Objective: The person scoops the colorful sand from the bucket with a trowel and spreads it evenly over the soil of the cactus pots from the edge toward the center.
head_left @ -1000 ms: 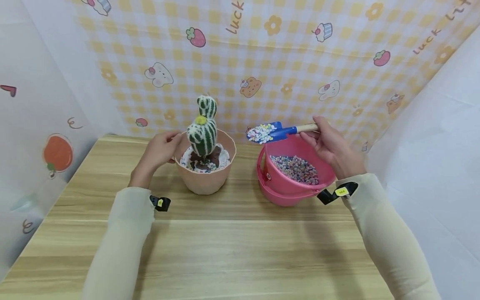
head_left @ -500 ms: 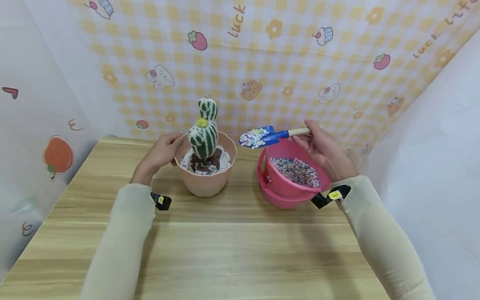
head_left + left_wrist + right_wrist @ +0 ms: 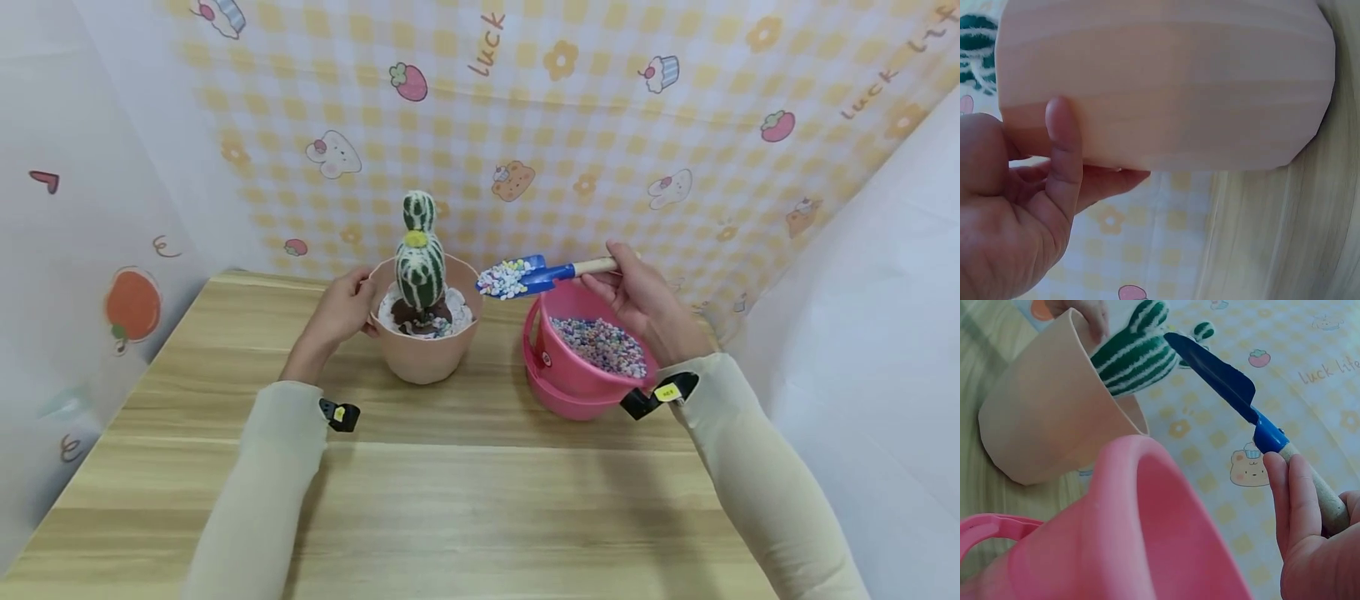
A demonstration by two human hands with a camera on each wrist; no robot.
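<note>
The pot (image 3: 427, 350) is held at its left rim by the left hand (image 3: 341, 312), thumb on the outer wall and fingers curled behind it, as the left wrist view shows. Inside the pot, just right of that grip, the cactus (image 3: 420, 271) stands upright in dark soil ringed with white pebbles. Further right, the scoop (image 3: 525, 275), loaded with pebbles (image 3: 504, 279), is kept level between the pot and the bucket (image 3: 581, 387). Its wooden handle is gripped by the right hand (image 3: 648, 308), fingers wrapped round it. The load is best carried level over the rim and tipped slowly beside the cactus, with the pot kept steadied on the desk (image 3: 465, 500).
</note>
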